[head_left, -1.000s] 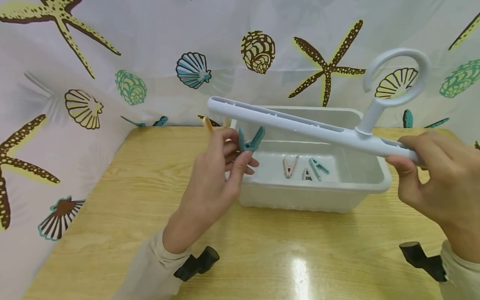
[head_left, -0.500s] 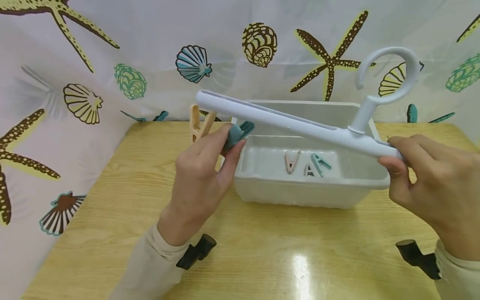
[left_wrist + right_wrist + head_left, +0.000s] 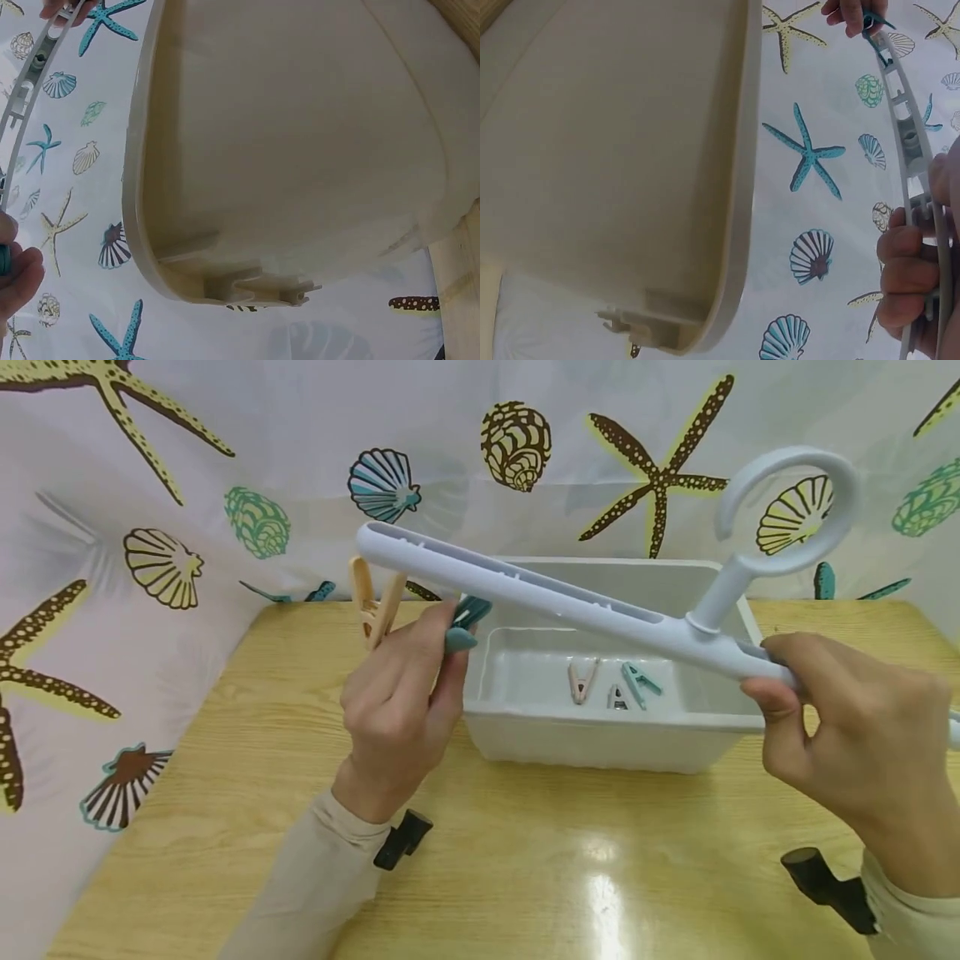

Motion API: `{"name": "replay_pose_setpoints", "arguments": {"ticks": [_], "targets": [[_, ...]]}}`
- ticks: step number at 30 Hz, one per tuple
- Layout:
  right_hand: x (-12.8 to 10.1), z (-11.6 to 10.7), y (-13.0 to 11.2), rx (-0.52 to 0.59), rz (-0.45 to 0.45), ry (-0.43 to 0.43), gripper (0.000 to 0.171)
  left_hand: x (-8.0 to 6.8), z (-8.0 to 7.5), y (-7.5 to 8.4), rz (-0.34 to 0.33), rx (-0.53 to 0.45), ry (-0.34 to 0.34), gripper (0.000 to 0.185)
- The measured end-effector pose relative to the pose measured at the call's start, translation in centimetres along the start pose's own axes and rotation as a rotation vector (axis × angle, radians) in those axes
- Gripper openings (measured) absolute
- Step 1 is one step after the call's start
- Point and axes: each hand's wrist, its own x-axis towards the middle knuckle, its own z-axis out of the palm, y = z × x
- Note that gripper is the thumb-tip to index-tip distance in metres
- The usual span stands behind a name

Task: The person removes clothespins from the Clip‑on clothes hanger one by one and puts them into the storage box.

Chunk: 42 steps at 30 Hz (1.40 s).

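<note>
My right hand [image 3: 870, 735] grips the bar of a light blue plastic clothes hanger [image 3: 517, 593], tilted with its hook [image 3: 847, 502] pointing up. In the right wrist view, the fingers [image 3: 911, 277] curl around this slotted bar. Just under the bar's left half, my left hand [image 3: 390, 702] pinches a teal clothespin [image 3: 461, 639] between thumb and index finger. The right wrist view shows that teal clothespin [image 3: 876, 34] at the far end of the bar. An orange clothespin [image 3: 371, 610] hangs at the hanger's left tip, partly behind my left hand.
Behind the hanger a white plastic basin [image 3: 600, 720] stands on the wooden table [image 3: 525, 860]. A pink clothespin [image 3: 579, 683], a teal one [image 3: 641, 683] and a whitish one [image 3: 617, 697] lie inside it. A seashell-patterned sheet [image 3: 450, 435] rises behind the table.
My left hand has moved left and turned the teal clothespin, bringing it up to the underside of the bar. The hanger has shifted left in my right hand, and the orange clothespin shows more fully.
</note>
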Motion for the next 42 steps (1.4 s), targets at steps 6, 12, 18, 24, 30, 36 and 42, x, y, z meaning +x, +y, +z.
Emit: {"name": "replay_pose_setpoints", "arguments": {"ticks": [6, 12, 18, 24, 30, 36, 42], "targets": [[-0.4, -0.1, -1.7, -0.143, 0.016, -0.048, 0.053, -0.4, 0.7, -1.0, 0.039, 0.070, 0.025, 0.019], [-0.6, 0.7, -3.1, -0.209, 0.059, -0.014, 0.056, -0.3, 0.8, -1.5, -0.006, 0.143, -0.004, 0.025], [-0.5, 0.7, -2.6, -0.159, 0.042, -0.055, 0.057, 0.2, -0.1, -1.3, -0.035, 0.104, -0.082, 0.022], [-0.2, 0.5, -1.3, -0.116, 0.024, -0.104, 0.053, 1.2, -2.0, -1.2, -0.005, 0.068, -0.326, 0.023], [0.0, 0.9, -0.4, -0.082, -0.011, -0.140, 0.052, 2.2, -4.1, -1.1, 0.002, 0.085, -0.623, 0.026], [-0.1, 1.4, 0.2, -0.033, -0.060, -0.173, 0.054, 2.9, -5.6, -0.8, -0.003, 0.079, -0.785, 0.022], [-0.1, 1.9, 0.2, 0.003, -0.085, -0.157, 0.056, 3.3, -5.9, -0.2, 0.022, 0.126, -0.783, 0.021]]}}
